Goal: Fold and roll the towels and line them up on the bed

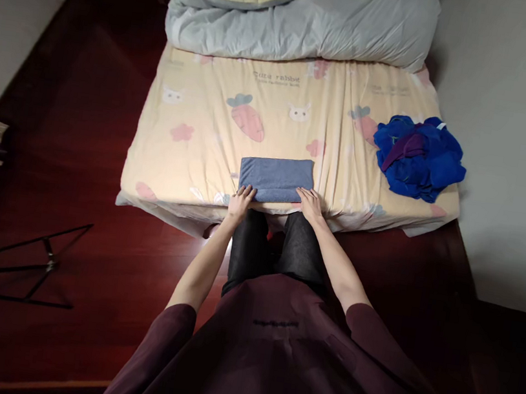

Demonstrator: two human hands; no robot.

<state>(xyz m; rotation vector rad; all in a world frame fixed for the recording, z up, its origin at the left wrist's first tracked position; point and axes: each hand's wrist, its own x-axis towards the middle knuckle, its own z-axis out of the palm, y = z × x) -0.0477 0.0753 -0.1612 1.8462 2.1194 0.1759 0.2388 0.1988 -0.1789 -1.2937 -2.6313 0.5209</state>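
A blue-grey towel point(276, 176), folded into a flat rectangle, lies at the near edge of the bed. Its near long side shows a narrow folded strip. At the near left corner, my left hand point(241, 202) grips the cloth with its fingers bent over the top. My right hand point(309, 205) has hold of the near right corner in much the same way. The undersides of both hands are hidden.
The bed point(190, 160) has a cream sheet with carrots and rabbits. A crumpled blue and purple cloth heap point(420, 157) lies on its right side. Across the back sits a bunched grey quilt point(355, 27). Black stand legs point(45, 264) rest on the floor at left.
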